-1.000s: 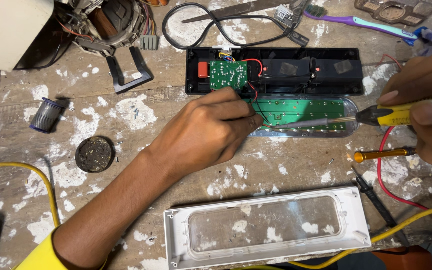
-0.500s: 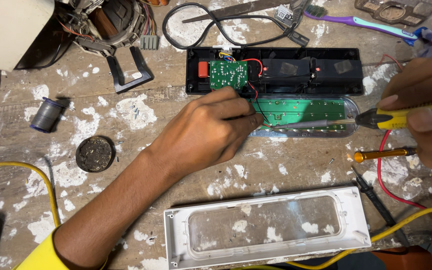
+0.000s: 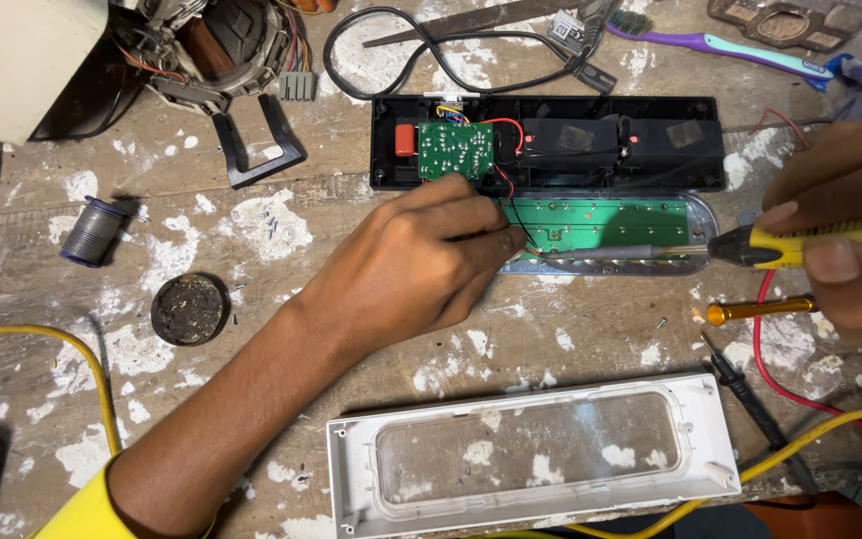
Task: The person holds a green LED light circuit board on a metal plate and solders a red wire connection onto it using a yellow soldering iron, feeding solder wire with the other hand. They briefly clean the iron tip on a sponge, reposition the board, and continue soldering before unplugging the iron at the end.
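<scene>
My left hand point(image 3: 406, 274) rests on the bench with its fingertips pinching a thin wire at the left end of a long green circuit board point(image 3: 601, 225) that lies in a silvery reflector. My right hand point(image 3: 840, 235) grips a yellow-handled soldering iron point(image 3: 810, 245); its grey shaft runs left along the board and the tip meets the wire at my left fingertips. Behind the board lies an open black housing point(image 3: 551, 145) holding a small green circuit board point(image 3: 454, 150), red and black wires and two dark battery blocks.
A white cover with a clear window point(image 3: 531, 454) lies near the front edge. Around it are a yellow cable point(image 3: 72, 349), a red lead and black probe point(image 3: 750, 389), an orange-handled tool point(image 3: 760, 309), a round dark tin point(image 3: 189, 309), a grey spool point(image 3: 92, 232), a black cord point(image 3: 431, 60), a purple toothbrush point(image 3: 720, 42) and a motor point(image 3: 221, 45).
The soldering iron and my right hand have shifted very slightly; my left hand stays in place at the wire.
</scene>
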